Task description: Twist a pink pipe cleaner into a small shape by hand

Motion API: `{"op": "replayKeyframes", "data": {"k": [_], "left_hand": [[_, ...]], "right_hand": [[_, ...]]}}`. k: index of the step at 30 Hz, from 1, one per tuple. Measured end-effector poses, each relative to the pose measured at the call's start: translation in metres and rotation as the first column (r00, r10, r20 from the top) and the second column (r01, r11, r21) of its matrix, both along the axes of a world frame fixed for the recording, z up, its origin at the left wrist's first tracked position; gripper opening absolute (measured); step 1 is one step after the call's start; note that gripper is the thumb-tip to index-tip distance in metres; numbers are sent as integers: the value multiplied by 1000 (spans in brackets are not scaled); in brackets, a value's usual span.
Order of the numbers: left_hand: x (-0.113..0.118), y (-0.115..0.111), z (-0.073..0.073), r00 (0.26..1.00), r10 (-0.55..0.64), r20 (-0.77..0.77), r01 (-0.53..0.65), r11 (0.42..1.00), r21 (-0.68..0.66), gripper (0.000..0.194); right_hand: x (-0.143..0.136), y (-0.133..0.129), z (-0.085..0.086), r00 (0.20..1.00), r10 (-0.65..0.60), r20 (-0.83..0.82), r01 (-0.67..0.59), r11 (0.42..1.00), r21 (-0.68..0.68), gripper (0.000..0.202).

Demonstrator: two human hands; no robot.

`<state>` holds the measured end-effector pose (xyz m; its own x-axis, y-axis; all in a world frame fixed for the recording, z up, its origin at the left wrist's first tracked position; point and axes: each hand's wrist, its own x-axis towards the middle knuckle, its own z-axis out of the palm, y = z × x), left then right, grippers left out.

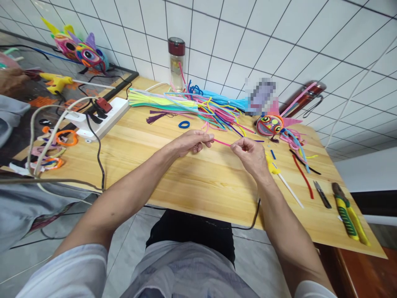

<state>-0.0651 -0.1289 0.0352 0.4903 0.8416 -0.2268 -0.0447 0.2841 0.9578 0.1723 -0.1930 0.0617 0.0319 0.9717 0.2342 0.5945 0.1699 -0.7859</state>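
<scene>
A short pink pipe cleaner (222,142) is stretched between my two hands above the wooden table (173,182). My left hand (196,142) pinches one end between thumb and fingers. The other end is in the closed fingers of my right hand (249,154). Just beyond my hands lies a heap of colourful pipe cleaners (173,101), with a small blue ring (184,124) and a dark purple tassel (156,117) in front of it. A yellow glue gun (273,164) with a white stick lies beside my right wrist, partly hidden.
Pliers (349,213), small snips (322,194) and a red pipe cleaner (302,176) lie on the right. A decorated mask figure (269,125) and bottle (176,62) stand behind. A power strip (104,118) with trailing cables is left, near a co-worker's hand (12,80).
</scene>
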Motion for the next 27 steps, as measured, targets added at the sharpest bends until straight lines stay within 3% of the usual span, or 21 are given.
{"op": "replayKeyframes", "data": {"k": [9,18,27], "left_hand": [[1,-1,-2,997,32,76,-33,999,10,18],[2,-1,-1,994,-4,105,1,1000,24,22],[6,-1,-7,992,58,113,-63,997,42,21]], "right_hand": [[-1,-2,0,1000,2,-28,-2,1000,-4,23],[-2,-2,-3,999,-3,-46,4,999,42,23],[-3,-2,-4,999,-36,-10,37,995,91,22]]}}
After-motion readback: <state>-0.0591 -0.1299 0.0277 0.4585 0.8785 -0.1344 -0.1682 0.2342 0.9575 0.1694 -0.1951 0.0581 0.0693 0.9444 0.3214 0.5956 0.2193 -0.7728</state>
